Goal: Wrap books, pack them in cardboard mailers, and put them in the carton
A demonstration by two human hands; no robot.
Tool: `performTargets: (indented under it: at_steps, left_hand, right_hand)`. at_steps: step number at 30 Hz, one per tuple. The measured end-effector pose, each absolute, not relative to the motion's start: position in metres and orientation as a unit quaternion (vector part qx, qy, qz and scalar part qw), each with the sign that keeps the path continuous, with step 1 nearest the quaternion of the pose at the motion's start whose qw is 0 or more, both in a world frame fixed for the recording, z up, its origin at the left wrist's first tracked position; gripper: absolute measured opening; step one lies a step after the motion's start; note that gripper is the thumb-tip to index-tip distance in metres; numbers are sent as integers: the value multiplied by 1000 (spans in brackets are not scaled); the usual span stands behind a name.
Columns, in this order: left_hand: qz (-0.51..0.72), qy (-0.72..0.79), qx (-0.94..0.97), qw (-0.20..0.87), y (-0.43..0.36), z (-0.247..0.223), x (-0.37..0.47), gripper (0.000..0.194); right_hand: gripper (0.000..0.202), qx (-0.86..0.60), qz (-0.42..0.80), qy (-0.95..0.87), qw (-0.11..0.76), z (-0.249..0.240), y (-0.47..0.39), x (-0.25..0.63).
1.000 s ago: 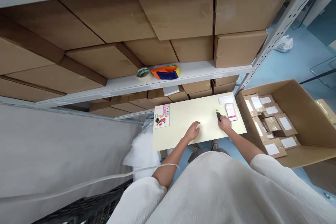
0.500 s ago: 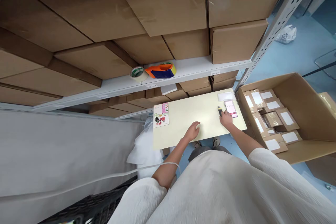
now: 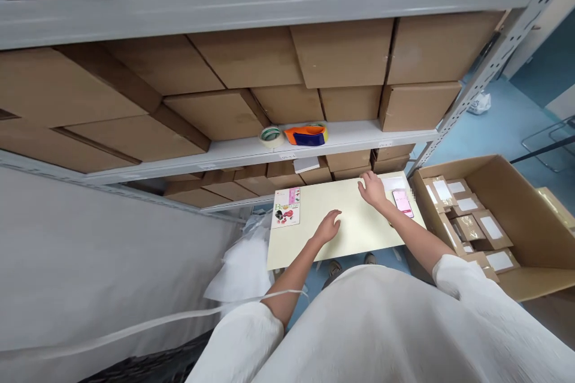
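Observation:
My left hand (image 3: pixel 327 228) is over the middle of the pale yellow tabletop (image 3: pixel 354 233), its fingers loosely curved and nothing in them. Farther out, my right hand (image 3: pixel 372 189) reaches to the back edge of the table with its fingers apart and nothing visible in them. A phone (image 3: pixel 403 203) with a lit pink screen lies just right of that hand, partly beside my forearm. Behind the phone is a white sheet (image 3: pixel 393 183). The small black-and-yellow tool seen earlier is mostly or wholly hidden by my right forearm. On the left end lies a booklet (image 3: pixel 286 207) with a fruit picture.
A shelf rack (image 3: pixel 350 134) full of cardboard boxes rises behind the table. On its ledge sit a tape roll (image 3: pixel 271 137) and an orange-and-blue tape dispenser (image 3: pixel 308 136). To the right, a large open carton (image 3: pixel 534 215) holds several small labelled boxes. White plastic sheeting (image 3: pixel 245 266) hangs at left.
My right hand has left the black-and-yellow tool and moved away from me, toward the table's back edge. My left hand stays nearly in place. The view has tilted up toward the shelves.

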State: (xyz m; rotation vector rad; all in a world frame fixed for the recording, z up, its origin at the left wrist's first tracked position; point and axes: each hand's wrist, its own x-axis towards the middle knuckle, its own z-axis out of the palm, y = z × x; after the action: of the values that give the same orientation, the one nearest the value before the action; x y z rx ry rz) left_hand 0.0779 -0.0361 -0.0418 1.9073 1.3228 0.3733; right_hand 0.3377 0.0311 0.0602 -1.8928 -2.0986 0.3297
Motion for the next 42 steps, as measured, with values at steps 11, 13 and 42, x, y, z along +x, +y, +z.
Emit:
performTargets:
  at_steps: [11, 13, 42]
  left_hand:
    - [227, 542, 722, 366, -35, -45, 4, 44]
    - [234, 541, 719, 368, -38, -48, -8, 44]
    - [212, 480, 748, 406, -40, -63, -7, 44]
  right_hand:
    - [59, -538, -23, -821, 189, 176, 140, 225]
    - [63, -540, -35, -823, 170, 182, 154, 210]
    - [39, -625, -41, -745, 230, 127, 54, 240]
